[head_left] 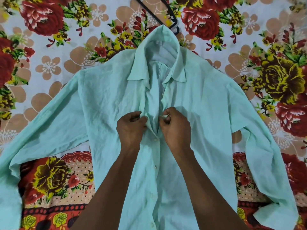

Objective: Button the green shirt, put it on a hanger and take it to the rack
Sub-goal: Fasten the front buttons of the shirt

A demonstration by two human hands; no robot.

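Note:
A pale green shirt [106, 103] lies flat, front up, on a flowered bedsheet, collar at the far end and both sleeves spread out. Its lower front is buttoned, with small white buttons [155, 166] in a line down the middle. The chest and collar part gapes. My left hand [131, 125] pinches the left front edge at mid-chest. My right hand [174, 125] pinches the right front edge, fingertips closed on a small white button. The two hands sit close together, a narrow gap of cloth between them. A dark hanger [172, 19] lies beyond the collar, partly out of frame.
The flowered bedsheet [49, 47] covers the whole surface around the shirt. The right sleeve cuff [275, 214] folds back near the lower right corner. No rack is in view.

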